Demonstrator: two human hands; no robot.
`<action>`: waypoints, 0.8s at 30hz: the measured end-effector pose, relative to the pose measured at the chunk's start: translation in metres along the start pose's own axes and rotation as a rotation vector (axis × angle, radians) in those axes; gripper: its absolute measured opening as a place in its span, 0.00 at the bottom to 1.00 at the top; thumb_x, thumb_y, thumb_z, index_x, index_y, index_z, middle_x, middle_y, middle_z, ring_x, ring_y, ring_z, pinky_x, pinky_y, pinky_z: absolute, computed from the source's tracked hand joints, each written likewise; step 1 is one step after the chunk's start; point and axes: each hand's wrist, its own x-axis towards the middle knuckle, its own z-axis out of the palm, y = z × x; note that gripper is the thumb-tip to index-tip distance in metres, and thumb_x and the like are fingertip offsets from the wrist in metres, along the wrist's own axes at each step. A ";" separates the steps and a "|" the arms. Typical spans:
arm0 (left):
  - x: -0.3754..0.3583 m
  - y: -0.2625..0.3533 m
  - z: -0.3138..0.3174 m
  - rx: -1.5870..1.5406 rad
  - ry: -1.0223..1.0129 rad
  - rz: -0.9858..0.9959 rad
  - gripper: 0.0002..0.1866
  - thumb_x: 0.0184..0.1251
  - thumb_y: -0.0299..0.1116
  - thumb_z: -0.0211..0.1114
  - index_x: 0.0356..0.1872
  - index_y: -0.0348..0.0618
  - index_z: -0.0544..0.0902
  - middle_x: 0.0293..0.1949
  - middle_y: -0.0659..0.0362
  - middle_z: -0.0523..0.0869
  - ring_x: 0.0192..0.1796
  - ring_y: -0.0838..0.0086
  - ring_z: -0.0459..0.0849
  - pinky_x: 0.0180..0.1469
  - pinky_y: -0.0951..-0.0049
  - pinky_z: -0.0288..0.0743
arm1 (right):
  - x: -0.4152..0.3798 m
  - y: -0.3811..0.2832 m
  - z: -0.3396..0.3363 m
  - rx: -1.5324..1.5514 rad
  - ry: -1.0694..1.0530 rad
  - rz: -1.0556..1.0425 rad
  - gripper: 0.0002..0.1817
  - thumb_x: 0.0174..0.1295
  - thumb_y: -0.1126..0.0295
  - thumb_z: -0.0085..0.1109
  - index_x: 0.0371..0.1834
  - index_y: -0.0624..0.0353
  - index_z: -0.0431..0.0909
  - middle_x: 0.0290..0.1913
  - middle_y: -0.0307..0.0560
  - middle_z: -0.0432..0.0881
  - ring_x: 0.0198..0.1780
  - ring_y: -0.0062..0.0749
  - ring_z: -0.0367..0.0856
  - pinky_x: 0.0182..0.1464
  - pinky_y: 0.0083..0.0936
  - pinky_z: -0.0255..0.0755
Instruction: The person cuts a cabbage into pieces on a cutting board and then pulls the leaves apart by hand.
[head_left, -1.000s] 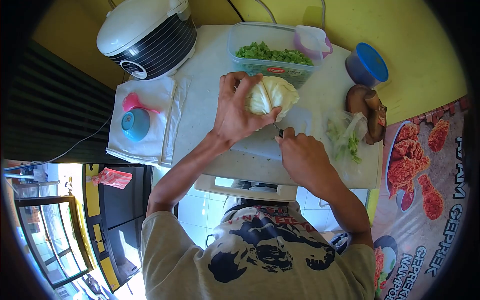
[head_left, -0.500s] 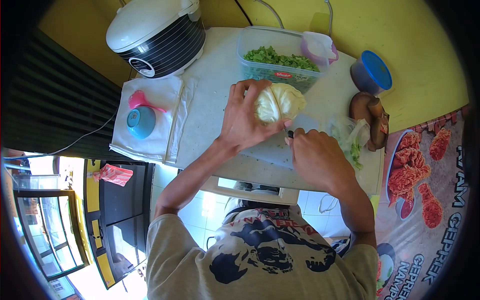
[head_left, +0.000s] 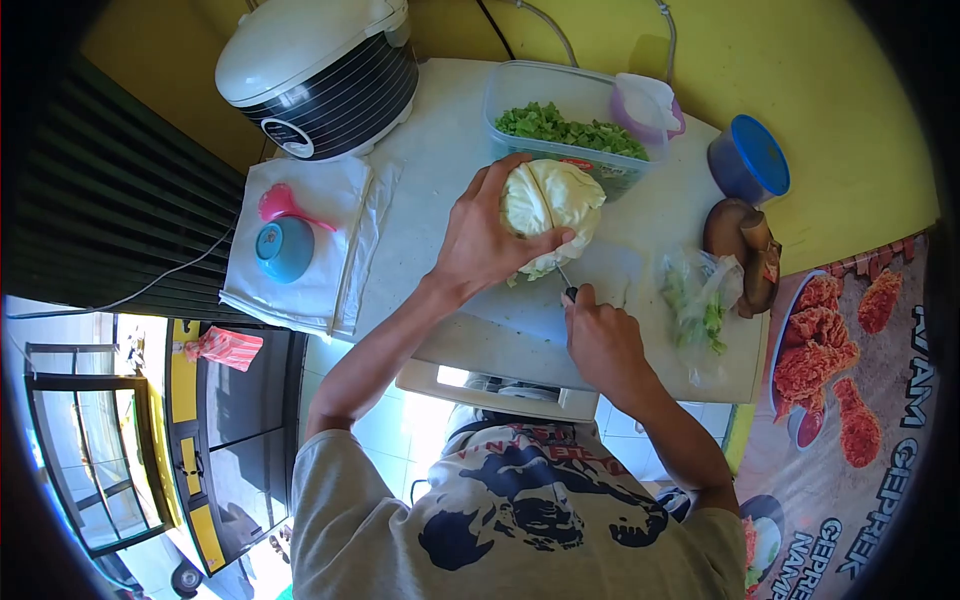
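Note:
A pale cabbage [head_left: 565,200] stands tilted over the table, gripped from its left side by my left hand [head_left: 485,230], the thumb lying across its front. My right hand [head_left: 605,340] is closed around the dark handle of a knife [head_left: 565,280]. The blade points up and left, its far end hidden at the cabbage's lower edge. Beneath lies a pale, translucent cutting board [head_left: 600,275]. Just behind the cabbage is a clear plastic container [head_left: 625,172] with chopped green leaves [head_left: 570,132] in it.
A rice cooker [head_left: 320,80] stands at the back left. Before it, a blue bowl [head_left: 285,250] and a pink ladle [head_left: 285,205] rest on white plastic sheets. At right are a bag of greens [head_left: 700,305], a stone mortar [head_left: 730,230] and a blue-lidded tub [head_left: 750,158].
The cabbage has turned and shifted slightly left in my left hand. My right hand has moved lower and a little left, so the blade shows more. The bag of greens is less covered.

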 end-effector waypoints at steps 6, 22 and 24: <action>-0.011 0.005 0.012 0.205 0.039 0.332 0.44 0.43 0.43 0.86 0.64 0.40 0.77 0.58 0.45 0.82 0.59 0.50 0.84 0.61 0.55 0.82 | -0.013 -0.005 -0.059 0.091 -0.118 0.005 0.17 0.78 0.63 0.48 0.36 0.68 0.74 0.20 0.60 0.81 0.24 0.57 0.85 0.29 0.46 0.79; -0.021 0.004 0.012 0.090 0.011 0.260 0.46 0.52 0.55 0.80 0.67 0.36 0.73 0.61 0.42 0.77 0.60 0.46 0.81 0.62 0.51 0.78 | -0.027 -0.003 -0.068 -0.007 -0.082 -0.026 0.17 0.78 0.63 0.49 0.34 0.68 0.74 0.19 0.59 0.81 0.24 0.56 0.84 0.29 0.46 0.78; -0.036 -0.002 0.018 0.032 0.094 0.210 0.46 0.56 0.58 0.77 0.67 0.34 0.72 0.59 0.39 0.77 0.59 0.41 0.81 0.62 0.49 0.77 | -0.026 -0.001 -0.070 0.011 -0.077 -0.031 0.18 0.78 0.63 0.48 0.34 0.67 0.74 0.19 0.59 0.81 0.23 0.56 0.84 0.29 0.46 0.77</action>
